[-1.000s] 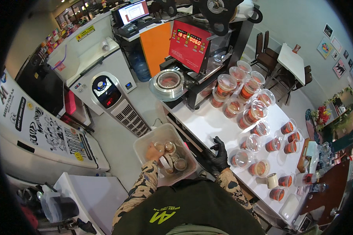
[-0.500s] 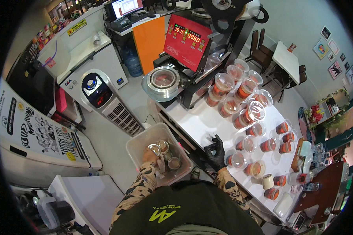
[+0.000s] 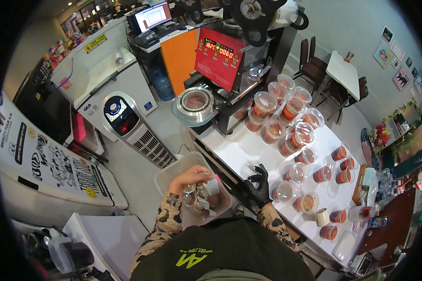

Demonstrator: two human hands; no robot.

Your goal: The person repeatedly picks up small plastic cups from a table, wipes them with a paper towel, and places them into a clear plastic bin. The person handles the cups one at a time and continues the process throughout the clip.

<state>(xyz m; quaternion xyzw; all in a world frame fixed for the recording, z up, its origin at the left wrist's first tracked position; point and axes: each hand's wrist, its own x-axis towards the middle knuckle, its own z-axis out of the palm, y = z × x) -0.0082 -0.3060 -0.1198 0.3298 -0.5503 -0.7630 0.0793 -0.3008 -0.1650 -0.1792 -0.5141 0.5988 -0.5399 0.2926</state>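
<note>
Over the translucent bin [image 3: 160, 177], my bare left hand [image 3: 192, 175] has its fingers pinched together. A small whitish piece with faint print [image 3: 213, 186], perhaps a slip or packet, hangs at its fingertips. Below it in the bin lie several round clear jars or cups [image 3: 189, 198]. My right hand [image 3: 258, 185], in a black glove, hovers at the near left edge of the white table [image 3: 234, 153]. Its thumb and fingertips come close together; whatever they hold, if anything, is too small to make out. A clear lidded cup [image 3: 282, 192] is nearest to it.
Several lidded cups with orange-red contents [image 3: 295, 110] crowd the table, some stacked. A red-fronted cup sealing machine [image 3: 216, 58] stands at the far end, its round metal holder [image 3: 195, 101] jutting out. A tower fan [image 3: 138, 131] stands left of the bin. A tape roll [image 3: 322, 217] lies near right.
My left hand has risen from inside the bin and moved right, bringing the whitish piece up with it. My right hand stays in nearly the same place, its fingers slightly shifted.
</note>
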